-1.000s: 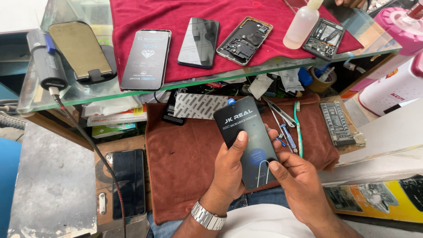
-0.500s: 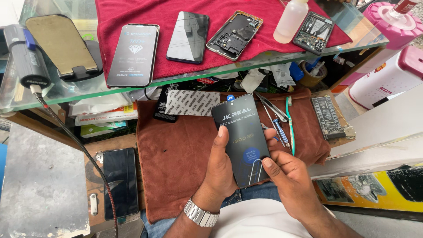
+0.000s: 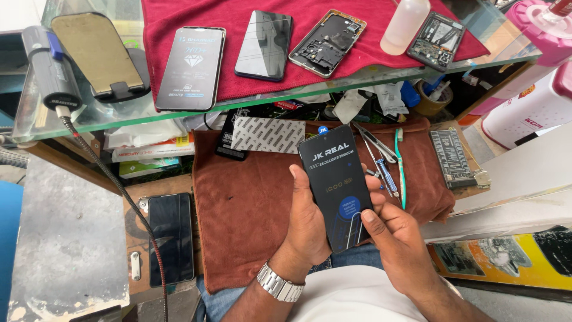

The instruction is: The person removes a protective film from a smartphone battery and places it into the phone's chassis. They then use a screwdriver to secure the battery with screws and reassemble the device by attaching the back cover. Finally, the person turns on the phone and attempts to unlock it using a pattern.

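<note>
A flat black screen-protector package is held upright over a brown cloth. My left hand grips its left edge, thumb on the front. My right hand grips its lower right corner, thumb pressing the bottom of the front. A silver watch is on my left wrist. Tweezers and small screwdrivers lie on the cloth just right of the package.
A glass shelf carries a red cloth with a black package, a dark phone, two opened phones, and a white bottle. A phone stand is at left. Another phone lies lower left.
The view has shifted slightly; the package stays in both hands, and my right thumb has slid onto its lower front corner.
</note>
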